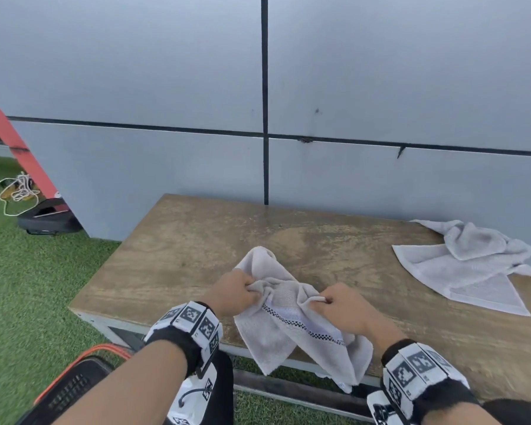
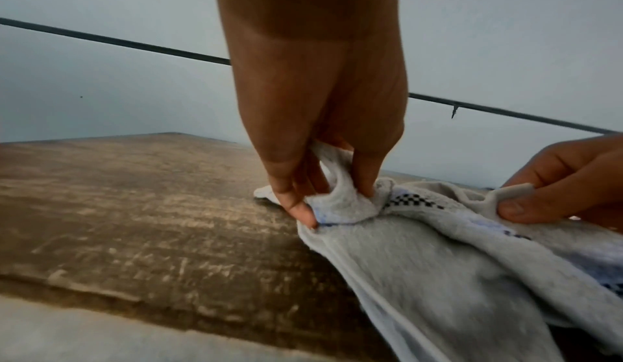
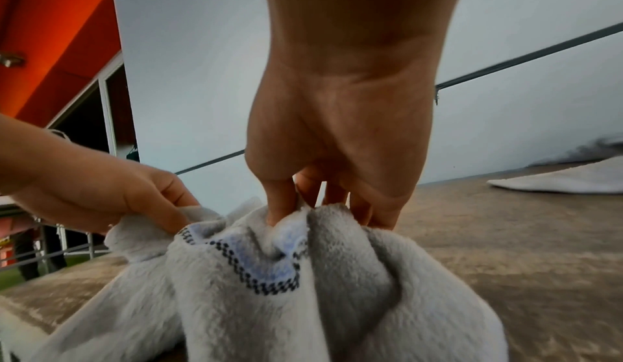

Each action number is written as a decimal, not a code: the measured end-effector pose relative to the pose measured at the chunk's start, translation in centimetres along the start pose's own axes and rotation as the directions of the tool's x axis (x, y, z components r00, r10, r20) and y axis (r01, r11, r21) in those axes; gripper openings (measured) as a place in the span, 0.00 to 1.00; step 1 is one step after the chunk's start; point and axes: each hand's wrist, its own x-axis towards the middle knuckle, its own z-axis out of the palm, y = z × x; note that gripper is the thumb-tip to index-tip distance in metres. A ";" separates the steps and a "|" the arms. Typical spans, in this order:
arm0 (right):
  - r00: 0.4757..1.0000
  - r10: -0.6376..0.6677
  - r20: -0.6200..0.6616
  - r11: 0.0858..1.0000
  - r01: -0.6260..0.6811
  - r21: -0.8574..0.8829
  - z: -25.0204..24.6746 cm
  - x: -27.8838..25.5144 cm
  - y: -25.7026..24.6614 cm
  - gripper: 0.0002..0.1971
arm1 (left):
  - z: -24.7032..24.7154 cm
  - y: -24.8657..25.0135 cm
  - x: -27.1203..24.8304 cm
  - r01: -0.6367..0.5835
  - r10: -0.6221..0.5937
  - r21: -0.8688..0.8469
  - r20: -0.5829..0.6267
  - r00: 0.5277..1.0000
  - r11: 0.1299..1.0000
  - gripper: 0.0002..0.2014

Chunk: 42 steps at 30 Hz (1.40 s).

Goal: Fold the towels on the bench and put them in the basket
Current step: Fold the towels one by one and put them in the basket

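The left hand (image 1: pixel 234 292) and right hand (image 1: pixel 343 308) each pinch a bunched edge of the grey towel (image 1: pixel 292 329), which drapes over the bench (image 1: pixel 178 250) front. Better to draw the hands apart until the checkered border lies taut, then fold. A second towel (image 1: pixel 466 265) lies crumpled far right; the basket (image 1: pixel 74 384) sits low left.

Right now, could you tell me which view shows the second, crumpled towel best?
The head view: the crumpled towel lies whole on the bench's far right. The right wrist view catches only a blurred edge; the left wrist view misses it.
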 end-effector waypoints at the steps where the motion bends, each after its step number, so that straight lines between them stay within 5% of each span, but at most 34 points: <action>1: 1.000 -0.003 -0.006 1.000 0.003 0.024 -0.7 -0.1 0.0 0.25 | -0.5 0.3 0.3 -0.003 0.002 0.026 0.026 1.000 1.000 0.22; 4: 0.999 -0.013 -0.053 0.997 0.017 0.076 -3.6 -0.3 -0.6 0.23 | -2.9 1.8 1.7 -0.013 0.011 0.027 0.069 0.998 1.000 0.21; 8: 0.962 -0.037 -0.271 0.997 0.053 0.052 -9.5 1.2 -2.7 0.25 | -7.6 6.2 4.5 -0.091 0.088 -0.065 -0.046 0.995 0.994 0.17; 15: 0.755 -0.152 -0.638 0.987 0.149 -0.059 -20.7 5.8 -7.1 0.24 | -16.8 15.6 11.4 -0.291 0.290 0.070 -0.459 0.840 0.954 0.25; 18: 0.657 -0.185 -0.731 0.983 0.133 -0.129 -23.6 7.3 -6.5 0.21 | -18.6 16.3 13.9 -0.287 0.277 0.081 -0.594 0.755 0.955 0.21; 20: 0.584 -0.149 -0.798 0.989 0.079 -0.127 -24.6 7.8 -5.4 0.21 | -19.1 15.5 14.7 -0.242 0.227 0.066 -0.641 0.733 0.968 0.12; 22: 0.554 -0.096 -0.827 0.995 0.058 -0.077 -25.0 7.8 -4.4 0.21 | -19.1 14.4 15.1 -0.213 0.208 0.074 -0.653 0.728 0.974 0.14; 26: 0.646 0.006 -0.763 1.000 0.006 0.013 -23.6 7.6 -4.1 0.22 | -18.2 12.4 14.6 -0.140 0.151 0.068 -0.649 0.745 0.988 0.12; 31: 0.721 0.082 -0.688 0.979 0.070 0.190 -22.1 8.4 -4.5 0.14 | -18.0 10.7 13.8 -0.025 0.049 0.051 -0.568 0.822 0.998 0.13; 36: 0.714 0.052 -0.698 0.972 0.124 0.199 -21.9 7.9 -5.6 0.16 | -18.9 10.0 13.4 -0.041 0.032 -0.004 -0.570 0.821 0.999 0.15; 39: 0.695 -0.017 -0.719 0.969 0.190 0.161 -22.6 6.8 -6.0 0.11 | -19.6 10.7 13.4 -0.202 0.054 -0.164 -0.634 0.772 0.966 0.13; 42: 0.782 -0.033 -0.623 0.971 0.174 0.166 -23.1 5.9 -6.2 0.12 | -20.2 11.5 12.9 -0.318 0.066 -0.181 -0.772 0.633 0.930 0.17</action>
